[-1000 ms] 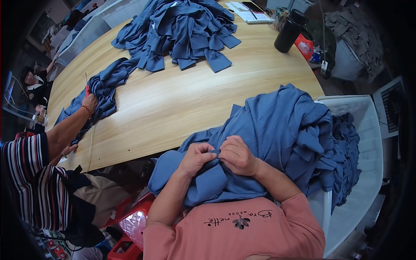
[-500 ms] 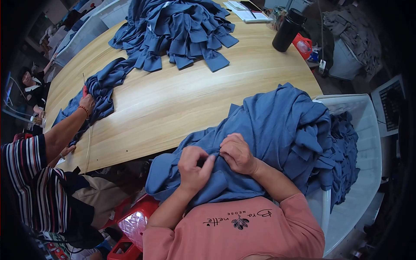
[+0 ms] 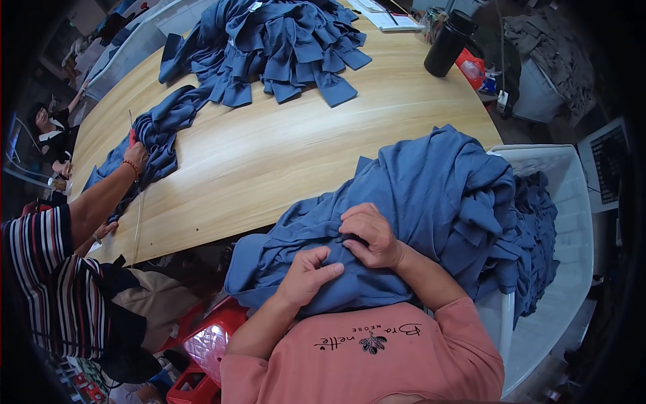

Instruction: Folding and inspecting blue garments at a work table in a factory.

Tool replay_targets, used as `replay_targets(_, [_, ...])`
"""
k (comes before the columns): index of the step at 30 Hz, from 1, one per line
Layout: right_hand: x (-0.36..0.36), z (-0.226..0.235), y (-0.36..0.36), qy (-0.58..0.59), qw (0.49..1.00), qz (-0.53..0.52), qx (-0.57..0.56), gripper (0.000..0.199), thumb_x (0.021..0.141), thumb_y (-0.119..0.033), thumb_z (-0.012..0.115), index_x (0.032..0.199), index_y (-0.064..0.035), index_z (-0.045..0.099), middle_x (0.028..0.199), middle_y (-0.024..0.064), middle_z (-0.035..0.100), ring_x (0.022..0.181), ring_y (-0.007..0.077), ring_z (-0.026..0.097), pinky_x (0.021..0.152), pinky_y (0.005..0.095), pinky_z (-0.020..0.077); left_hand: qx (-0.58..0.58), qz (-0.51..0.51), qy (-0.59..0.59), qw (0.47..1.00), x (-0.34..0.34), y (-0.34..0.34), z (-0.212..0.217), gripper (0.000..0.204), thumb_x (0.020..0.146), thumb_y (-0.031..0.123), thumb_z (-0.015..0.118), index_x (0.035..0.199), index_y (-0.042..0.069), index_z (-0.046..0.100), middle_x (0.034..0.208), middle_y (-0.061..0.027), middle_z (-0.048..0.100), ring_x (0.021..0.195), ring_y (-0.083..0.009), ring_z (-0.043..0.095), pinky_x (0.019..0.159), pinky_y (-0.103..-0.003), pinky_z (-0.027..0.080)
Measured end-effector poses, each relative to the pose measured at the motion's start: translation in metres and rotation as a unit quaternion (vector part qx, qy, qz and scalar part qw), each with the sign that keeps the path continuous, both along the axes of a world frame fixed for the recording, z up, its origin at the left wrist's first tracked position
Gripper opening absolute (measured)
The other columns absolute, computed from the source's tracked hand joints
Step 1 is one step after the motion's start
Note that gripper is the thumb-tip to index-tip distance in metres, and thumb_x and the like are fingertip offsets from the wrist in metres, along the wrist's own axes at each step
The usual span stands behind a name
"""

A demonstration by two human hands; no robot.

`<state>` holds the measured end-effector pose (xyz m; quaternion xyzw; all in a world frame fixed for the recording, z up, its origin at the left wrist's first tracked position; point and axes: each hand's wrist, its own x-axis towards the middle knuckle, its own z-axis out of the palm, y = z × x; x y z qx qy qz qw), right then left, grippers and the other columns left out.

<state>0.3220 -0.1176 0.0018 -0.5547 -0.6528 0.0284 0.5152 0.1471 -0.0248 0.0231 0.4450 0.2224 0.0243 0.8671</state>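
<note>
A large blue knit garment [image 3: 424,182] lies bunched over the table's near edge and against my front. My left hand [image 3: 306,275] rests low on the cloth, fingers curled into a fold and thumb sticking out to the right. Just above and to the right, my right hand [image 3: 371,237] bends its fingers round toward the thumb, with dark blue cloth in the gap between them. The two hands are a little apart. Their fingertips are partly hidden.
A light wood table [image 3: 256,161] bears a heap of blue garments [image 3: 289,50] and a black bottle [image 3: 449,44]. At right stands a white bin [image 3: 572,182] holding blue cloth. To the left, a person in a striped shirt [image 3: 40,269] handles blue cloth. A red stool [image 3: 208,337] stands below.
My left hand has moved down and slightly right, away from my right hand. The right hand has lifted a little, its thumb and fingers now further apart. The other person's arm barely shifted.
</note>
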Motion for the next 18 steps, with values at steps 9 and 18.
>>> replay_targets(9, [-0.001,0.01,-0.002,-0.032,0.995,0.09,-0.021,0.034,0.055,-0.01,0.072,0.088,-0.0074,0.064,0.098,0.0087,0.063,0.098,0.0283,0.058,0.083,0.0434,0.0402,-0.123,0.077,0.042,0.989,-0.034,-0.001,0.016,0.057,0.072,-0.008,0.069,0.121,-0.001,0.041,0.087,-0.01,0.065,0.075,-0.0133,0.065,0.07,-0.023,0.053])
replay_targets(18, [-0.006,0.002,-0.004,-0.126,0.983,0.115,-0.06,0.022,0.065,-0.007,0.066,0.087,-0.0086,0.066,0.088,0.0021,0.062,0.097,0.0219,0.058,0.092,0.0474,0.0351,-0.042,0.053,0.043,0.997,-0.033,-0.001,0.031,0.064,0.071,-0.007,0.069,0.127,0.0,0.038,0.079,-0.0058,0.064,0.067,-0.0092,0.062,0.061,-0.019,0.048])
